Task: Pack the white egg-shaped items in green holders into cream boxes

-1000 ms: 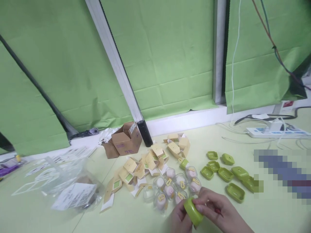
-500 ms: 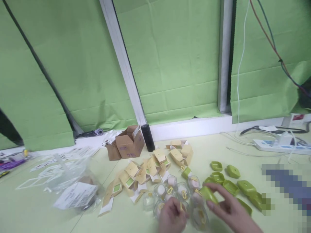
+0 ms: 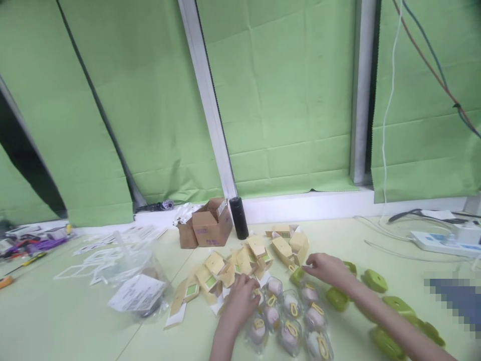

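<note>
My left hand (image 3: 240,301) curls its fingers over a clear rounded package at the left of a cluster of similar packages (image 3: 291,336), which hold pale items and yellow loops. Farther right, my right hand (image 3: 325,268) has its fingertips together at the edge of a small green case (image 3: 297,276) with a yellow loop; the fingers partly hide the contact. Beneath my right forearm lies a green shell (image 3: 337,299), with more green shells (image 3: 375,281) to its right. Unfolded tan cartons (image 3: 216,263) are spread behind the clear packages.
A brown cardboard box (image 3: 212,225) and a black cylinder (image 3: 239,218) stand by the wall. To the left are a plastic bag with a white label (image 3: 139,293) and white frames. A power strip (image 3: 447,243) and cables lie at the right.
My right hand has let go of the green shell and moved forward to the looped green case. My left hand has left a yellow loop and moved forward and left. The view has shifted left.
</note>
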`<act>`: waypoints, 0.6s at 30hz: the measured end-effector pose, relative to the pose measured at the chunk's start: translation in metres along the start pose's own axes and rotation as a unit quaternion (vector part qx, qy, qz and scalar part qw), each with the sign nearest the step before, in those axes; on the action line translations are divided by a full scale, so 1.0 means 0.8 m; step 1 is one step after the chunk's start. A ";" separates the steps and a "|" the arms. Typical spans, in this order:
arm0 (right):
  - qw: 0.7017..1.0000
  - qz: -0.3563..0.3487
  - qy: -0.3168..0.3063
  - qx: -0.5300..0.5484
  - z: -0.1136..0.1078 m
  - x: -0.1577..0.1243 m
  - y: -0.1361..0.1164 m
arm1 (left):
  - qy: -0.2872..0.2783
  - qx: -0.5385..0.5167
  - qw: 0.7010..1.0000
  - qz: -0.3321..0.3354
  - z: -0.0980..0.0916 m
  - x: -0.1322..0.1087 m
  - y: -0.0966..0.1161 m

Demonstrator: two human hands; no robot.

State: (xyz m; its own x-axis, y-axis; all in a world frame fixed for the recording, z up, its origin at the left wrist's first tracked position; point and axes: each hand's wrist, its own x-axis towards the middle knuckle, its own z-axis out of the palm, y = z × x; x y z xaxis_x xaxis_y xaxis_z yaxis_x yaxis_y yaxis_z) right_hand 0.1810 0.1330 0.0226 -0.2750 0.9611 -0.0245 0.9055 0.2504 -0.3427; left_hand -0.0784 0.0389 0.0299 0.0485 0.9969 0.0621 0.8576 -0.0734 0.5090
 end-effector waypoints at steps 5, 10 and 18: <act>0.998 0.023 -0.041 0.045 0.019 0.028 -0.040 | -0.005 -0.030 1.000 -0.001 0.000 -0.008 -0.001; 0.988 0.009 -0.011 0.155 0.001 0.012 -0.035 | 0.025 -0.114 0.993 0.017 0.026 -0.019 0.031; 0.924 -0.083 -0.008 0.372 -0.015 -0.110 -0.043 | -0.076 -0.620 0.781 -0.015 0.123 -0.032 0.104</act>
State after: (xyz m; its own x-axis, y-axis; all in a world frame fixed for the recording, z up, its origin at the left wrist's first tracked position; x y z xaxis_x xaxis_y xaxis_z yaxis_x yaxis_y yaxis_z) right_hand 0.1779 0.0416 0.0474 -0.4001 0.9134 0.0751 0.3789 0.2395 -0.8939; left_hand 0.0420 0.0100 -0.0141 0.1784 0.9838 -0.0194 -0.2906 0.0715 0.9542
